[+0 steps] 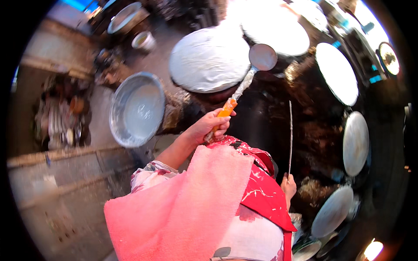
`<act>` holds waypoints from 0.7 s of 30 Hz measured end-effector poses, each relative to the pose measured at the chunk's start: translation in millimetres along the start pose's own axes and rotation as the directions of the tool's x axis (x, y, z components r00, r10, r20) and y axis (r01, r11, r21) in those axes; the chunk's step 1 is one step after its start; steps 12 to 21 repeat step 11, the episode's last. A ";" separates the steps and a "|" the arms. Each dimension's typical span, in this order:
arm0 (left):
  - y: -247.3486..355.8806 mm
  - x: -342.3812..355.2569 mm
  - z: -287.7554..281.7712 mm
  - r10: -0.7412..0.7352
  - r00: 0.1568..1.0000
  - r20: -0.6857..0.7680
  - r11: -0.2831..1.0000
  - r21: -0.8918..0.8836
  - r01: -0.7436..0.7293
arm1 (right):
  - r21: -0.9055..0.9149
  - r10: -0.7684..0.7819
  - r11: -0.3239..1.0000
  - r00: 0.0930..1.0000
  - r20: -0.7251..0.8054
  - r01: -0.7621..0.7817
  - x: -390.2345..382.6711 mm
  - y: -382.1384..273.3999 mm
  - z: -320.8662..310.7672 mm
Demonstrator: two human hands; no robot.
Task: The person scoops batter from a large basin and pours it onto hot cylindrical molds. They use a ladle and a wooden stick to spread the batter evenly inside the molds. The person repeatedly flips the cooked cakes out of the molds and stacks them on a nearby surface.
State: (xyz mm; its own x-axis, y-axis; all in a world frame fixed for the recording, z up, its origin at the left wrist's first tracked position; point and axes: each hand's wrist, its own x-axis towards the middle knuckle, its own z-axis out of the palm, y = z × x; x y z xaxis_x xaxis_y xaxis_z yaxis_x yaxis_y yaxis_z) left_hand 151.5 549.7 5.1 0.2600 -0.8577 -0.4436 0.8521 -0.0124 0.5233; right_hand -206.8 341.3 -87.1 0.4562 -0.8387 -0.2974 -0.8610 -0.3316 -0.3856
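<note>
My left hand (pixel 208 125) is closed around the orange-wrapped handle of a ladle (pixel 263 58). The ladle's round, whitish bowl points away from me, over the right edge of a large round surface (pixel 208 61) covered with a wrinkled white sheet. White residue coats the ladle's shaft. Lower right, my right hand (pixel 288 187) grips the lower end of a long thin stick (pixel 290 135), which stands roughly upright in the picture. Left of my left hand sits a metal basin (pixel 116 119) of milky white liquid.
A second round white surface (pixel 281 32) glares in bright light behind. Several round pale lids or trays (pixel 355 143) line the right side. A small white bucket (pixel 143 41) and a shallow basin (pixel 124 18) stand far left. Cluttered items (pixel 61 117) lie left.
</note>
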 end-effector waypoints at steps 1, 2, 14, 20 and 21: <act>3.1 -21.6 -16.8 0.086 0.996 -0.037 0.996 -0.010 -0.087 | -0.016 -0.088 0.996 0.996 0.024 0.088 10.0 -14.8 14.4; 4.3 -41.7 -31.2 0.143 0.983 -0.114 0.990 0.015 -0.142 | -0.027 -0.172 0.984 0.983 0.057 0.174 18.7 -27.5 24.7; -3.9 -202.5 -221.6 0.258 0.597 -0.760 0.933 0.036 -0.357 | -0.190 -0.557 0.797 0.820 0.135 0.573 64.0 -43.1 124.2; -3.9 -202.5 -221.6 0.258 0.597 -0.760 0.933 0.036 -0.357 | -0.190 -0.557 0.797 0.820 0.135 0.573 64.0 -43.1 124.2; -3.9 -202.5 -221.6 0.258 0.597 -0.760 0.933 0.036 -0.357 | -0.190 -0.557 0.797 0.820 0.135 0.573 64.0 -43.1 124.2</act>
